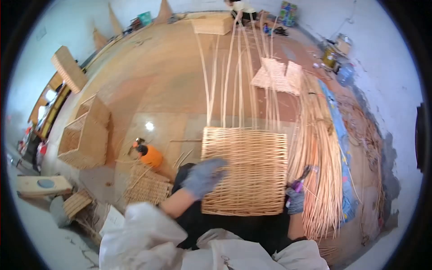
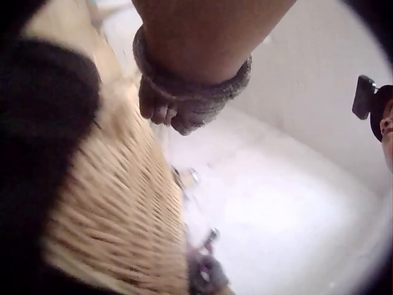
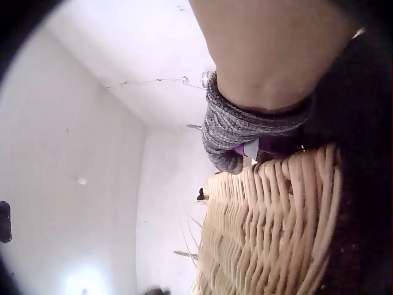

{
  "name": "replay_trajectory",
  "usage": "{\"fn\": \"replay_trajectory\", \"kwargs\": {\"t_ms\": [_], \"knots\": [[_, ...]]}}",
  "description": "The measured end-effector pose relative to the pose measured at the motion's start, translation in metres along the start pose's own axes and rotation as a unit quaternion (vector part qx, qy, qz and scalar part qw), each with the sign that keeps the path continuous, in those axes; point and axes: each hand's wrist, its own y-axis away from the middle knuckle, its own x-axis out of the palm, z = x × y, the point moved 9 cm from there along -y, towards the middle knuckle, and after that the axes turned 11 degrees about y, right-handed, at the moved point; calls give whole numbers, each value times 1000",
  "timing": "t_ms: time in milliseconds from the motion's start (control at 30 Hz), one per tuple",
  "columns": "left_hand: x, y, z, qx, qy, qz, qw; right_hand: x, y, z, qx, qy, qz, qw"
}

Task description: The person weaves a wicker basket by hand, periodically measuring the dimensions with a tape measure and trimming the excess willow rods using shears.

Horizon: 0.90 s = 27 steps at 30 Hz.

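Note:
A square woven wicker panel (image 1: 244,173) rests on the person's lap, with long loose stakes rising from its far edge. The left hand (image 1: 204,177), in a grey knit glove, is motion-blurred over the panel's left side, fingers toward its middle. In the left wrist view that hand (image 2: 187,107) hangs beside the weave with nothing seen in its grip. At the panel's right edge the gloved right hand (image 1: 295,201) grips purple-handled pruning shears (image 1: 298,184), blades pointing up and away. In the right wrist view the purple handle (image 3: 276,145) shows under the glove.
A thick bundle of willow rods (image 1: 321,180) lies to the right on a blue sheet (image 1: 345,171). On the left are an orange spray bottle (image 1: 150,156), a small woven piece (image 1: 146,184) and a wicker box (image 1: 87,135). Another person (image 1: 243,10) crouches at the back.

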Motion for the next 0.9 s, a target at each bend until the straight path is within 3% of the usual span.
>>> {"fn": "replay_trajectory", "kwargs": {"t_ms": [67, 100, 133, 167, 267, 333, 367, 400, 467, 533, 600, 633, 667, 733, 767, 867, 900], "knots": [[87, -74, -35, 118, 45, 63, 990, 13, 14, 22, 24, -59, -13, 998], [116, -101, -56, 209, 16, 25, 977, 8, 7, 3, 31, -26, 9, 999], [156, -138, -44, 104, -54, 95, 989, 8, 13, 15, 19, -25, -14, 999], [187, -156, -22, 94, -187, -12, 978, 6, 12, 16, 7, -22, -23, 999], [222, -177, 27, -132, -285, 223, 923, 10, 23, 31, 0, 11, -37, 999], [207, -174, 18, -135, -257, 157, 944, 12, 28, 33, 27, 58, -23, 998], [200, -168, 14, -141, -237, 138, 951, -5, 13, -7, 32, 43, -54, 997], [189, -161, 11, -147, -219, 115, 958, 0, 20, 1, 92, -66, -50, 992], [164, -142, -15, -78, -175, 26, 981, -14, 0, 1, 61, -35, -17, 997], [106, -118, -73, -16, -139, -43, 989, -41, -23, 3, 30, -27, 5, 999], [41, -83, -124, 122, -119, -181, 969, -54, -37, 17, 43, 0, 47, 998], [14, -71, -130, 139, -51, -185, 971, -41, -30, 47, 23, -38, 63, 997], [-14, -63, -131, 156, 18, -189, 969, -27, -22, 76, 4, -77, 81, 994], [-56, -53, -107, 136, 81, -189, 969, -24, -18, 86, -7, -116, 93, 989], [-70, -47, -89, 116, 162, -204, 959, -12, 0, 124, -62, -116, 89, 987], [-85, -28, -7, 2, 378, -222, 899, 15, 39, 115, -20, -71, 101, 992], [-83, -22, 15, -9, 355, -210, 911, 22, 46, 84, -9, -51, 104, 993]]}}
